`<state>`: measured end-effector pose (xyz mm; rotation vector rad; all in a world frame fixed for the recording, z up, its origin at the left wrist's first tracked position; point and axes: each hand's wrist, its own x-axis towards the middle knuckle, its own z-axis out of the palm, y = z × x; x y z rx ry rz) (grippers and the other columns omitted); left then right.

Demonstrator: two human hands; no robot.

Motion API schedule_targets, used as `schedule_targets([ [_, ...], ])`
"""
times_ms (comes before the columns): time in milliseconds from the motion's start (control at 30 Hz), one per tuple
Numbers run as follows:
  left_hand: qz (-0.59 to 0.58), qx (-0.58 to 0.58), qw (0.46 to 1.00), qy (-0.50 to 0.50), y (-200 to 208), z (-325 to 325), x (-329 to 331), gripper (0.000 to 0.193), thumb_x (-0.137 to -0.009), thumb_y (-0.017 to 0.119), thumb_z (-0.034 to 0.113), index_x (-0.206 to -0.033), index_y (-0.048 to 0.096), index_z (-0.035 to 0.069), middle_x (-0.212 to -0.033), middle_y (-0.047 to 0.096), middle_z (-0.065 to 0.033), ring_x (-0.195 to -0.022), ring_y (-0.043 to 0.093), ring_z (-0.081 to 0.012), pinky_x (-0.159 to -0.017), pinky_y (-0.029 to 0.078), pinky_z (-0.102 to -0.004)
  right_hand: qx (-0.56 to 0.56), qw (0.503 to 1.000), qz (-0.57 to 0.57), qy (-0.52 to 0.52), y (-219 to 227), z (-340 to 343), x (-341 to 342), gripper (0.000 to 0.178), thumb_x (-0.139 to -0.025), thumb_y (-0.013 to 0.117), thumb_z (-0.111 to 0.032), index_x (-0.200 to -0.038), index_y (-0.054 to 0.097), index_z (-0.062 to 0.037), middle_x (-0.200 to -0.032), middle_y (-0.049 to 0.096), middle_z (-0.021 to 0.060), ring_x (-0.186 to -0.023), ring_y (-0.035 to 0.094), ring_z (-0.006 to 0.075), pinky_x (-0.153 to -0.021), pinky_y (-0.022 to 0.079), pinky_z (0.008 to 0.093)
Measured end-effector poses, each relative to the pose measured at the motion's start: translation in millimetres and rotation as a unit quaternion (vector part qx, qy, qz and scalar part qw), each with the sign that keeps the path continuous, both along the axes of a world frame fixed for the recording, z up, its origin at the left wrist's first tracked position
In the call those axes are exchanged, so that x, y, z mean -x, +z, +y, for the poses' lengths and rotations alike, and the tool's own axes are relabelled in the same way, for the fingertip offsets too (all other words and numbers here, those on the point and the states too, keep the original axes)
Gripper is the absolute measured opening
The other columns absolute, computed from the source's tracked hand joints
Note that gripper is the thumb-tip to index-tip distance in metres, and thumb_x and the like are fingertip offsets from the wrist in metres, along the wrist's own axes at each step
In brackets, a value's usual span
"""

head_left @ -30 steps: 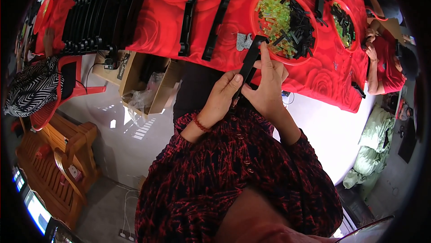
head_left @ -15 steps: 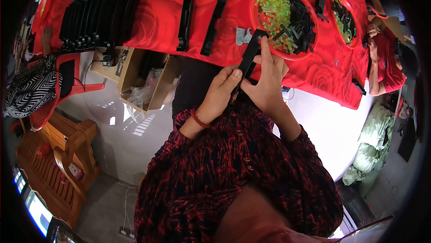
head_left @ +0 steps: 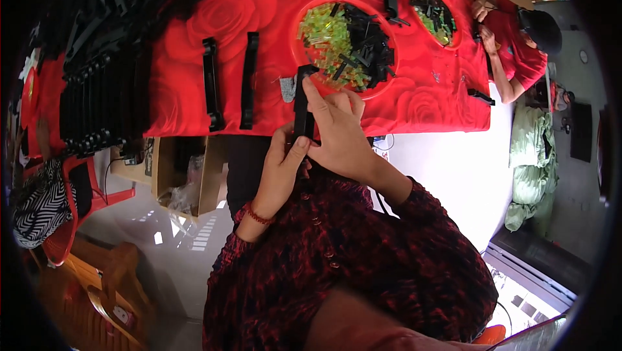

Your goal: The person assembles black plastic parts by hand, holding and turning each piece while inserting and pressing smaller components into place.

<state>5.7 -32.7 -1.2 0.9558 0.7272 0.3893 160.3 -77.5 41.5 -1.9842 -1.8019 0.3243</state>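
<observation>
A long black plastic bar [head_left: 302,106] is held upright in front of me at the table's near edge. My left hand [head_left: 283,173] grips its lower end, thumb pressed on its face. My right hand [head_left: 342,132] lies along its right side, with the index fingertip on the upper end and the other fingers curled; the thumb is partly hidden. Just beyond sits a round red tray [head_left: 396,49] of small yellow-green pieces [head_left: 324,29] and short black pieces [head_left: 369,43]. A small grey pad [head_left: 286,89] lies left of the bar's top.
Two black bars [head_left: 211,85] lie apart on the red rose-patterned cloth [head_left: 421,108]. Many more are stacked in rows [head_left: 103,101] at left. A second tray [head_left: 435,17] stands farther right, near a person in red [head_left: 518,59]. Below the edge is an open cardboard box [head_left: 210,182].
My view has turned, so the table and trays appear shifted left and the bars lower. Both hands still hold the black bar, which now looks more upright.
</observation>
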Motion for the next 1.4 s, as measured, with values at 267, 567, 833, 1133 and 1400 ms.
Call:
schedule_targets([
  [267, 0.005, -0.051, 0.998, 0.046, 8, 0, -3, 0.046, -0.102, 0.057, 0.029, -0.135, 0.044, -0.001, -0.092, 0.059, -0.0025, -0.068, 0.054, -0.0063, -0.058, 0.046, -0.0214, -0.031, 1.0, -0.002, 0.002, 1, 6, 4, 0.096, -0.075, 0.072, -0.018, -0.153, 0.021, 0.0024, -0.103, 0.059, 0.0102, -0.107, 0.049, 0.0288, -0.108, 0.021, 0.053],
  [567, -0.015, -0.022, 0.997, 0.069, 10, 4, -3, 0.043, -0.102, 0.056, 0.022, -0.136, 0.043, -0.001, -0.092, 0.058, -0.003, -0.067, 0.054, -0.0067, -0.057, 0.046, -0.0218, -0.056, 0.998, 0.037, -0.004, 1, 13, 4, 0.087, -0.074, 0.071, -0.015, -0.151, 0.032, -0.0033, -0.105, 0.061, 0.0095, -0.108, 0.049, 0.0281, -0.104, 0.025, 0.0487],
  [833, -0.05, 0.017, 0.996, 0.073, 5, 18, 9, 0.043, -0.105, 0.047, 0.032, -0.13, 0.048, -0.004, -0.093, 0.061, -0.0068, -0.064, 0.058, -0.0121, -0.058, 0.048, -0.026, -0.059, 0.953, 0.298, -0.021, 22, 7, -10, 0.064, -0.082, 0.057, 0.007, -0.144, 0.045, -0.0034, -0.133, 0.056, 0.0136, -0.127, 0.05, 0.026, -0.11, 0.035, 0.0378],
  [1133, -0.136, 0.081, 0.987, 0.028, 8, 17, 13, 0.047, -0.106, 0.043, 0.032, -0.135, 0.045, -0.005, -0.106, 0.066, -0.0141, -0.069, 0.065, -0.0168, -0.06, 0.053, -0.0281, -0.098, 0.867, 0.474, -0.12, 9, 22, -14, 0.047, -0.103, 0.049, -0.012, -0.145, 0.037, 0.0051, -0.135, 0.052, 0.0158, -0.123, 0.052, 0.0187, -0.104, 0.042, 0.0313],
  [1400, -0.139, 0.078, 0.987, -0.035, 17, 15, 13, 0.045, -0.106, 0.04, 0.027, -0.137, 0.044, -0.005, -0.108, 0.065, -0.0161, -0.075, 0.067, -0.0184, -0.067, 0.055, -0.0276, -0.091, 0.845, 0.513, -0.124, 5, 29, -17, 0.04, -0.106, 0.044, -0.017, -0.141, 0.045, 0.0026, -0.114, 0.065, 0.011, -0.101, 0.063, 0.0152, -0.095, 0.048, 0.0303],
])
